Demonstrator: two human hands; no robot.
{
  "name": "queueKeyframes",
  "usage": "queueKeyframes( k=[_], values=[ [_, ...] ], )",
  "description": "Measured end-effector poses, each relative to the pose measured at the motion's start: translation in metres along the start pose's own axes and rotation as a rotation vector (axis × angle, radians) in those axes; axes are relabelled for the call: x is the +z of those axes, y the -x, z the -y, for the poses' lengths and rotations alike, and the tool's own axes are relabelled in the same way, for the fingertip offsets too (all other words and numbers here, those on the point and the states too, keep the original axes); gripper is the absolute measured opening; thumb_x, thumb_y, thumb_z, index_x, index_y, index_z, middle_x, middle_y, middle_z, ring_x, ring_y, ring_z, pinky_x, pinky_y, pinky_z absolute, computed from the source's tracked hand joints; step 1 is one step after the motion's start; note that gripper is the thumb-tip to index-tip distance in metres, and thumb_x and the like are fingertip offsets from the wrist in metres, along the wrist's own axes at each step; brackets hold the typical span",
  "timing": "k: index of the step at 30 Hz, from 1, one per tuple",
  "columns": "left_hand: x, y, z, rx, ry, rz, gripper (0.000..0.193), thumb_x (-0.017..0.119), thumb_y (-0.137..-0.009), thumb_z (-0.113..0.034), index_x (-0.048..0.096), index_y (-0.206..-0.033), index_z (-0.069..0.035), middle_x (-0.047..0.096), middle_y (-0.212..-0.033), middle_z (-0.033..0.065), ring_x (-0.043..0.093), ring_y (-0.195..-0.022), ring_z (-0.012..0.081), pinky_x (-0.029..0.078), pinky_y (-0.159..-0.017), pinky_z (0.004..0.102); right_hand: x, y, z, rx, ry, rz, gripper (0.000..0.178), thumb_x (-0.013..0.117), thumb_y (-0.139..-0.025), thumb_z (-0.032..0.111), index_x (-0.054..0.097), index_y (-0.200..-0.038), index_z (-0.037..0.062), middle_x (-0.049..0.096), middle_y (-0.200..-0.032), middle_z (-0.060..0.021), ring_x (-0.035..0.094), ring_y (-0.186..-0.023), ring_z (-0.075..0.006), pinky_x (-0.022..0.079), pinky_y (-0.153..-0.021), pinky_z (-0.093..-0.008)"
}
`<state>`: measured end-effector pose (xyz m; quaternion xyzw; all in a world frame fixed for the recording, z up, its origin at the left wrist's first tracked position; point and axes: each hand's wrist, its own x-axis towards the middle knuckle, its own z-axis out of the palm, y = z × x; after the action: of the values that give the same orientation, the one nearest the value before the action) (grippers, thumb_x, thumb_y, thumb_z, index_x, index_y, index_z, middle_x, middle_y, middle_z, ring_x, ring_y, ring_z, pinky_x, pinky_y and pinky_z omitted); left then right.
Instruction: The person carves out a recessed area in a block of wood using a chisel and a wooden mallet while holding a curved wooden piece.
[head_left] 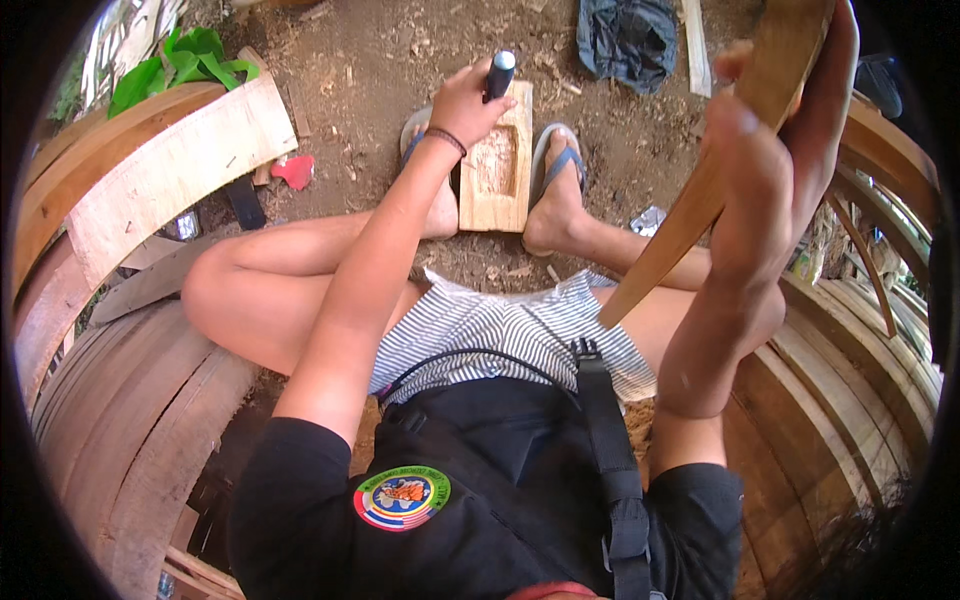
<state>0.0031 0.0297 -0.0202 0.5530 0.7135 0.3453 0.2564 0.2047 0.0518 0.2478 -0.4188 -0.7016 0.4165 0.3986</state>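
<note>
My left hand (466, 106) is wrapped round the dark handle of a chisel (500, 76), whose end shows a pale metal cap. The blade is hidden behind the hand. Under it lies a rectangular wooden block (480, 216) with a rough, hollowed recess, set between my feet. Raised at the right, my right hand (752, 165) grips a long flat piece of wood (665, 240). This wood slants from the upper right down toward my right thigh and narrows at its lower end.
Curved planks (180, 180) stand at the left, with green leaves (185, 70) behind them. More stacked boards (830, 400) curve along the right. A black plastic bag (627, 42) and a red scrap (294, 172) lie on the chip-strewn dirt.
</note>
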Motion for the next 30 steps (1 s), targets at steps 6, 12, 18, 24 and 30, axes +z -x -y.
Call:
queueKeyframes(
  k=[6,12,18,24,30],
  values=[
    [0.003,0.003,0.002,0.015,0.003,-0.007,0.056,0.083,-0.076,-0.028,0.059,-0.123,-0.009,0.067,-0.102,0.0135,0.069,-0.084,0.0254,0.056,-0.075,0.0360,0.038,0.101,-0.066,0.083,-0.041,0.120,0.117,0.078,-0.068,0.031,0.006,-0.156,0.0049,0.031,-0.148,-0.0224,0.041,-0.132,-0.0330,0.033,-0.109,-0.0441],
    [-0.001,0.003,-0.004,0.021,0.014,0.001,0.057,0.081,-0.076,-0.029,0.057,-0.123,-0.010,0.065,-0.100,0.0147,0.067,-0.089,0.0311,0.053,-0.077,0.0405,0.041,0.123,-0.054,0.471,-0.011,0.230,0.120,0.078,-0.069,0.023,-0.003,-0.153,-0.0031,0.035,-0.143,-0.0310,0.043,-0.131,-0.0373,0.037,-0.108,-0.0437],
    [-0.007,0.001,-0.007,-0.015,-0.010,0.026,0.036,0.079,-0.075,-0.026,0.060,-0.104,-0.014,0.064,-0.097,0.0124,0.064,-0.094,0.0356,0.050,-0.081,0.0464,0.041,0.176,-0.078,0.684,-0.024,0.420,0.111,0.076,-0.070,0.017,0.006,-0.153,-0.0068,0.030,-0.150,-0.0322,0.037,-0.138,-0.0387,0.034,-0.111,-0.0404],
    [-0.009,-0.002,-0.008,-0.037,-0.050,0.171,0.032,0.075,-0.077,-0.030,0.066,-0.105,-0.017,0.066,-0.095,0.0143,0.064,-0.097,0.0351,0.051,-0.085,0.0471,-0.007,0.107,-0.024,0.513,0.121,0.267,0.104,0.073,-0.066,0.010,0.019,-0.155,-0.0009,0.046,-0.134,-0.0210,0.050,-0.123,-0.0305,0.047,-0.097,-0.0386],
    [-0.010,0.004,0.002,-0.011,-0.046,0.103,0.030,0.075,-0.077,-0.029,0.066,-0.102,-0.016,0.067,-0.095,0.0136,0.064,-0.098,0.0348,0.051,-0.085,0.0469,-0.004,0.053,0.004,-0.055,0.117,-0.150,0.108,0.077,-0.062,0.024,0.025,-0.155,0.0119,0.048,-0.134,-0.0224,0.063,-0.083,-0.0180,0.047,-0.063,-0.0246]
  ],
)
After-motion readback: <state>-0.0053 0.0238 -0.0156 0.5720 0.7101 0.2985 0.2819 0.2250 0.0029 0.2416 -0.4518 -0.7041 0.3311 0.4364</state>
